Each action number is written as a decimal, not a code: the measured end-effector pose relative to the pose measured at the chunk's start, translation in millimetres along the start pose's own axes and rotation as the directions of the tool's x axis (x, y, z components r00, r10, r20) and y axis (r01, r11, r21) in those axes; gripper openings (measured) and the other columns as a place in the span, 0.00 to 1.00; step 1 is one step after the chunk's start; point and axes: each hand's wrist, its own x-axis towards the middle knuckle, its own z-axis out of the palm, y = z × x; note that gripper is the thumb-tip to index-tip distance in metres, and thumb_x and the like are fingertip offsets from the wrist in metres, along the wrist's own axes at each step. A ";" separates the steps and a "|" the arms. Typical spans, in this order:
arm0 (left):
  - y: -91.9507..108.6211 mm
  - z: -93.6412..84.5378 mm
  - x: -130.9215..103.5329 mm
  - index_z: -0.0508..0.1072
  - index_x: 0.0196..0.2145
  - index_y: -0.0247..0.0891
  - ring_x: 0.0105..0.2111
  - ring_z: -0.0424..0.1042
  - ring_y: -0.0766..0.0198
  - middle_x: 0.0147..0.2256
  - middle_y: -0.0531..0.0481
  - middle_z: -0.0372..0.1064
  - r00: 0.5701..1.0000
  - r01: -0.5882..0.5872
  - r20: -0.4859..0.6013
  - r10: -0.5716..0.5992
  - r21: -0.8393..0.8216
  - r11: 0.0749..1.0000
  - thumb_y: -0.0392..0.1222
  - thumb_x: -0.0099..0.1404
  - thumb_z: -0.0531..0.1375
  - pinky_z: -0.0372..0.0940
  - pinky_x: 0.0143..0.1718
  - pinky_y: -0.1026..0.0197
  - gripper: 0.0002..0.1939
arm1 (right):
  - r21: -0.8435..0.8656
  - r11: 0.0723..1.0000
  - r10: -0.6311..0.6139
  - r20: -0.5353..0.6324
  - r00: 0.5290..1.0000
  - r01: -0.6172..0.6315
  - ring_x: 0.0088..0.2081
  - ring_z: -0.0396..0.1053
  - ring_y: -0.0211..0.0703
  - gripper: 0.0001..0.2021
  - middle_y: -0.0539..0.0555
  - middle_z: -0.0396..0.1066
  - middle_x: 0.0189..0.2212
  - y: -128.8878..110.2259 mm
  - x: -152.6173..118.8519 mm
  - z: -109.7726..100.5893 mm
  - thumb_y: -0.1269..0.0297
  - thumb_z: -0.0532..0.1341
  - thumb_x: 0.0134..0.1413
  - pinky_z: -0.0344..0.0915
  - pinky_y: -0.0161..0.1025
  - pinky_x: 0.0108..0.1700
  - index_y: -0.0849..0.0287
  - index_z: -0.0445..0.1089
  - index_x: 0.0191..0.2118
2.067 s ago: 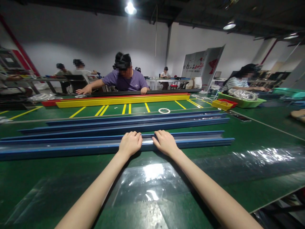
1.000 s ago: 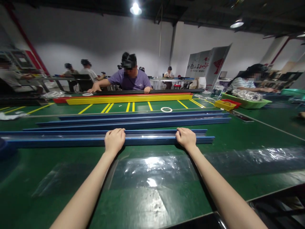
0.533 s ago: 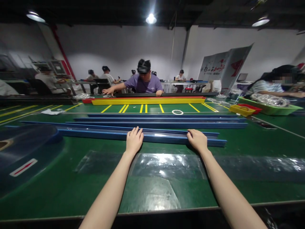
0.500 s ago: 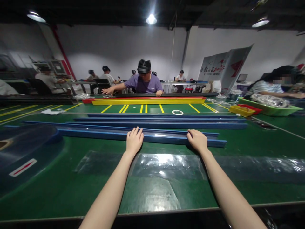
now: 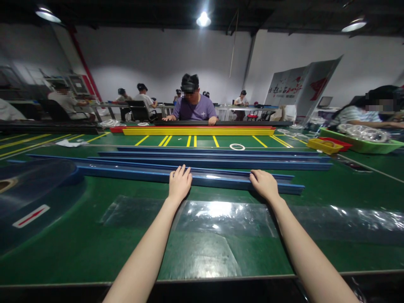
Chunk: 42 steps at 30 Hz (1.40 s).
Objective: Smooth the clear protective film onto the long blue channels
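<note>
The near edge of the green table is seen at the bottom, with a strip of clear film laid flat across it, partly crossed by the forearms. At the left, a big dark blue roll is cut off by the view; on its side a white label is borne, printed with a red arrow, and no words can be made out there.

Beyond the film lies the front blue rail, set slightly aslant, its left part hidden behind the roll. Its near wall is covered by the left hand, fingers laid forward; whether it is gripped there cannot be told. Near its right end, it appears to be held by the right hand, curled over the near wall.

Handling of this rail is judged to be under way, since it has not been let go. The other blue rails are left untouched just behind; nothing else can be judged finished.

Farther off, a white ring, then a yellow rail and a black rail are seen, the last touched by a person in purple. Large characters are printed on a standing panel, but cannot be read surely.
</note>
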 end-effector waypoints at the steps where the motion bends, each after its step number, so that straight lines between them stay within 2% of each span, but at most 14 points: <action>1: 0.2 0.2 -0.1 0.69 0.48 0.38 0.53 0.61 0.53 0.52 0.42 0.63 1.000 0.003 0.000 -0.003 0.003 1.000 0.42 0.65 0.43 0.55 0.50 0.49 0.20 | -0.007 1.000 0.000 -0.004 1.000 0.000 0.40 0.67 0.42 0.17 0.56 0.72 0.38 -0.5 0.2 0.3 0.61 0.47 0.57 0.56 0.36 0.42 0.61 0.70 0.41; 5: 3.9 0.9 -1.0 0.69 0.49 0.38 0.53 0.60 0.53 0.53 0.42 0.62 0.999 0.032 -0.001 -0.032 0.009 0.999 0.41 0.65 0.43 0.53 0.51 0.48 0.20 | -0.050 0.998 0.031 -0.052 0.998 -0.034 0.37 0.67 0.42 0.17 0.56 0.73 0.35 -5.9 1.1 0.1 0.61 0.47 0.56 0.55 0.36 0.38 0.60 0.72 0.36; 8: 10.6 1.0 -1.1 0.68 0.49 0.36 0.55 0.58 0.53 0.53 0.42 0.61 0.999 0.046 -0.007 -0.046 -0.010 0.999 0.41 0.66 0.44 0.51 0.53 0.46 0.20 | -0.045 0.992 0.115 -0.089 0.989 -0.120 0.34 0.68 0.42 0.17 0.55 0.74 0.31 -10.7 0.5 -0.5 0.61 0.47 0.54 0.53 0.36 0.33 0.59 0.73 0.31; 12: 22.7 -0.2 0.2 0.68 0.50 0.37 0.56 0.57 0.54 0.54 0.43 0.61 1.000 -0.018 0.014 0.019 -0.062 0.998 0.42 0.66 0.44 0.50 0.54 0.47 0.20 | 0.022 0.985 0.171 -0.112 0.979 -0.170 0.32 0.68 0.42 0.18 0.55 0.73 0.30 -18.6 -2.6 -1.0 0.59 0.48 0.54 0.52 0.35 0.30 0.57 0.74 0.31; 15: 29.6 -1.5 0.8 0.66 0.51 0.40 0.56 0.56 0.55 0.54 0.44 0.60 0.993 -0.110 0.030 0.113 -0.087 0.990 0.43 0.66 0.44 0.49 0.55 0.47 0.19 | 0.045 0.991 0.128 -0.101 0.987 -0.124 0.33 0.68 0.43 0.18 0.55 0.73 0.30 -31.2 -4.2 -1.5 0.58 0.48 0.54 0.54 0.35 0.31 0.58 0.73 0.32; 19: 31.8 -1.4 0.1 0.64 0.53 0.42 0.56 0.55 0.56 0.55 0.46 0.59 0.963 -0.256 0.057 0.264 -0.110 0.960 0.50 0.66 0.46 0.48 0.55 0.48 0.21 | 0.043 0.999 -0.023 -0.072 0.997 0.026 0.34 0.67 0.43 0.17 0.57 0.73 0.30 -54.5 -2.1 -1.8 0.58 0.49 0.54 0.56 0.35 0.36 0.60 0.72 0.33; 23: 29.3 0.4 -0.3 0.65 0.52 0.45 0.55 0.57 0.55 0.54 0.47 0.61 0.961 -0.255 0.084 0.265 -0.106 0.961 0.54 0.64 0.49 0.51 0.53 0.49 0.22 | 0.024 0.990 -0.135 -0.019 0.991 0.136 0.37 0.66 0.44 0.18 0.58 0.72 0.32 -66.5 3.9 -2.5 0.57 0.48 0.56 0.55 0.37 0.39 0.62 0.70 0.35; 26: 27.8 0.8 -0.4 0.67 0.50 0.46 0.55 0.58 0.55 0.54 0.48 0.61 0.967 -0.229 0.088 0.237 -0.095 0.969 0.53 0.64 0.49 0.53 0.52 0.50 0.20 | 0.019 0.987 -0.162 0.027 0.986 0.162 0.38 0.65 0.43 0.18 0.57 0.72 0.33 -60.0 7.0 -4.8 0.57 0.46 0.57 0.55 0.36 0.38 0.60 0.70 0.37; 28: 27.4 0.7 -0.6 0.67 0.50 0.46 0.55 0.58 0.55 0.54 0.48 0.61 0.967 -0.231 0.087 0.238 -0.090 0.969 0.52 0.64 0.49 0.53 0.51 0.50 0.19 | 0.003 0.992 -0.126 0.033 0.991 0.126 0.36 0.66 0.41 0.18 0.55 0.72 0.33 -48.4 6.6 -6.7 0.57 0.46 0.58 0.54 0.35 0.35 0.58 0.71 0.36; 31: 27.5 0.9 -1.2 0.67 0.50 0.45 0.55 0.58 0.56 0.54 0.49 0.61 0.967 -0.237 0.076 0.244 -0.085 0.968 0.52 0.65 0.48 0.54 0.51 0.50 0.19 | -0.036 0.999 -0.009 -0.013 1.000 0.009 0.32 0.66 0.40 0.19 0.54 0.72 0.29 -25.1 2.3 -8.2 0.57 0.46 0.57 0.52 0.35 0.31 0.58 0.72 0.31; 35: 28.0 1.7 -1.9 0.66 0.50 0.45 0.55 0.58 0.55 0.54 0.49 0.61 0.968 -0.235 0.069 0.242 -0.087 0.968 0.52 0.64 0.49 0.54 0.51 0.49 0.19 | -0.115 0.990 0.069 -0.124 0.990 -0.083 0.29 0.66 0.40 0.20 0.55 0.72 0.26 -2.0 -3.8 -5.9 0.58 0.47 0.56 0.49 0.35 0.28 0.60 0.71 0.25; 38: 28.5 1.6 -2.0 0.66 0.50 0.46 0.55 0.58 0.55 0.54 0.48 0.61 0.968 -0.233 0.072 0.240 -0.095 0.968 0.52 0.65 0.48 0.53 0.51 0.49 0.20 | -0.140 0.984 0.089 -0.158 0.983 -0.112 0.26 0.65 0.39 0.21 0.56 0.72 0.24 1.0 -4.6 -2.9 0.58 0.46 0.55 0.46 0.35 0.26 0.60 0.71 0.23; 42: 29.9 0.7 -1.3 0.66 0.51 0.44 0.54 0.58 0.54 0.53 0.46 0.62 0.969 -0.232 0.057 0.239 -0.109 0.967 0.52 0.65 0.48 0.52 0.52 0.48 0.21 | -0.136 0.984 0.094 -0.162 0.982 -0.116 0.24 0.64 0.38 0.21 0.56 0.72 0.23 -6.5 -3.7 -1.9 0.60 0.46 0.54 0.43 0.35 0.25 0.61 0.71 0.21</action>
